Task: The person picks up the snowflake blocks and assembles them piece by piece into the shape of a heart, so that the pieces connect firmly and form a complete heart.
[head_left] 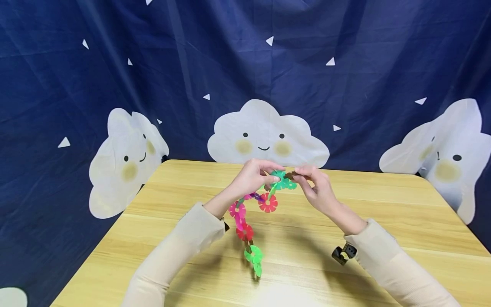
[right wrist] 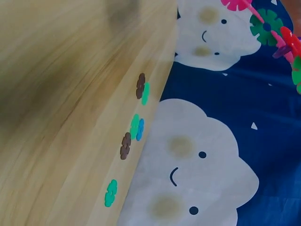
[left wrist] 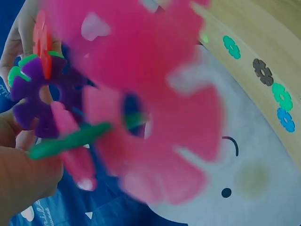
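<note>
Both hands are raised over the table at a chain of slotted plastic flower discs. My left hand (head_left: 255,175) pinches a teal disc (head_left: 281,181) at the chain's upper end. From the right, my right hand (head_left: 316,187) holds a brown disc (head_left: 290,175) edge-on against the teal one. Below the left hand the chain hangs in a curve, with a red disc (head_left: 267,203), pink discs (head_left: 237,210) and a bright green disc (head_left: 253,254) near its low end. In the left wrist view a blurred pink disc (left wrist: 188,127) and a purple disc (left wrist: 30,92) appear close up.
Loose discs lie along the far edge of the wooden table (head_left: 383,213): a brown disc (right wrist: 125,146), a blue disc (right wrist: 140,129), a green disc (right wrist: 111,193) and several others. A dark blue curtain (head_left: 238,51) with white clouds hangs behind.
</note>
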`<state>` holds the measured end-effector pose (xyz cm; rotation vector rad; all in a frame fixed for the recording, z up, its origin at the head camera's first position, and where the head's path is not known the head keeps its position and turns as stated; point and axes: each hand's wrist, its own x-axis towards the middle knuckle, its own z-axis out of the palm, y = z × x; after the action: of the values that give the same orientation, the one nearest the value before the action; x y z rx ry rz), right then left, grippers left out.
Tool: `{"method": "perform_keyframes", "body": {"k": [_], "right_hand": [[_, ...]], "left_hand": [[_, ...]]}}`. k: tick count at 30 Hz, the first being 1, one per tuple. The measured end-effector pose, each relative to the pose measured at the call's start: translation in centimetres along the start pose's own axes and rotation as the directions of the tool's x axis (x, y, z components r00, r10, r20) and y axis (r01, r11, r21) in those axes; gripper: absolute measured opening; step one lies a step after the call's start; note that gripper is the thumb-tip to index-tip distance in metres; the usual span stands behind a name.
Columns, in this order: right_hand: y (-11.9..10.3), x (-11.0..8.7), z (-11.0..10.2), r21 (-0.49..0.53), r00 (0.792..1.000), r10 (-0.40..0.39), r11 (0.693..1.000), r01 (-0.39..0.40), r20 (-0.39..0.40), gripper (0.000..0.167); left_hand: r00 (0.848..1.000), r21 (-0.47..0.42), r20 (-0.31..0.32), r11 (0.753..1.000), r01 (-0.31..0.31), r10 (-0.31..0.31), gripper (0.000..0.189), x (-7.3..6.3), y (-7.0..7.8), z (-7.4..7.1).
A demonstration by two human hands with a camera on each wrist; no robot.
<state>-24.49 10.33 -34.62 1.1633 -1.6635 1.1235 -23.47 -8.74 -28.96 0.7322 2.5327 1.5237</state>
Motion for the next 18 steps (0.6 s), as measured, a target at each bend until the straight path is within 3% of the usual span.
{"method": "perform_keyframes", "body": {"k": [5, 11, 18], "right_hand": [[0.13, 0.09, 0.37, -0.026, 0.997, -0.079, 0.997, 0.078, -0.017, 0.027], [0.21, 0.02, 0.69, -0.011, 0.983, -0.186, 0.983, 0.186, 0.001, 0.022], [0.35, 0.06, 0.18, -0.014, 0.988, -0.132, 0.991, 0.134, 0.078, 0.025]], "left_hand": [[0.999, -0.036, -0.022, 0.999, 0.028, -0.029, 0.023, -0.07, 0.03, 0.08], [0.998, -0.009, -0.024, 0.998, 0.055, -0.056, 0.018, -0.19, 0.38, 0.31], [0.998, -0.042, 0.019, 0.998, 0.053, -0.053, 0.019, -0.11, 0.0, 0.21]]}}
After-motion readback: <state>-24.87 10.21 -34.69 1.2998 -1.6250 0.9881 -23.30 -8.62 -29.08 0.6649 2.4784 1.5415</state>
